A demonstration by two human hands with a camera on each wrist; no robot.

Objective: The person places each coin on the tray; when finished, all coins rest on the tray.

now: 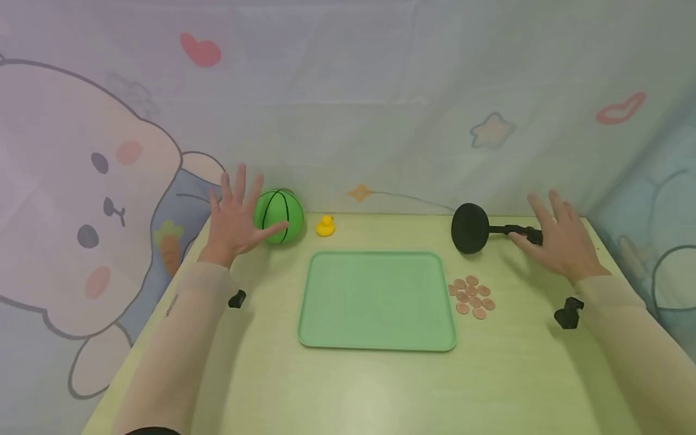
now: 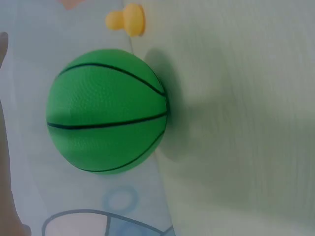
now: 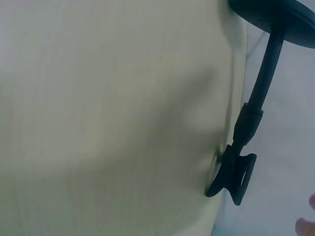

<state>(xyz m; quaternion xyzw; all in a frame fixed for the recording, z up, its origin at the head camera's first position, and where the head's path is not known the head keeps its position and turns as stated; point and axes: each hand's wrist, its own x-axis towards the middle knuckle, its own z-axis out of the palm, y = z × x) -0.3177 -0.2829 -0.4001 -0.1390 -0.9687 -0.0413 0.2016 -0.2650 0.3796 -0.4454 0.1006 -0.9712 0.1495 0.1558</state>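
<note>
My left hand (image 1: 234, 226) is raised with fingers spread and holds nothing. It is nearest to a green ball with black seam lines (image 1: 288, 211), like a small basketball, at the table's back left; the ball fills much of the left wrist view. Beside it is a yellow rubber duck (image 1: 325, 226). My right hand (image 1: 568, 241), fingers extended, hangs over the back right and overlaps the end of a black stand (image 1: 470, 228) in the head view. That stand lies on its side, its round base facing left; the right wrist view shows its rod and a clip-like end (image 3: 231, 172).
A flat green tray (image 1: 377, 302) lies mid-table. Several copper-coloured coins (image 1: 475, 300) are spread at its right edge, some overlapping. Behind the pale table (image 1: 375, 386) hangs a printed cloth (image 1: 337, 109) along its back edge.
</note>
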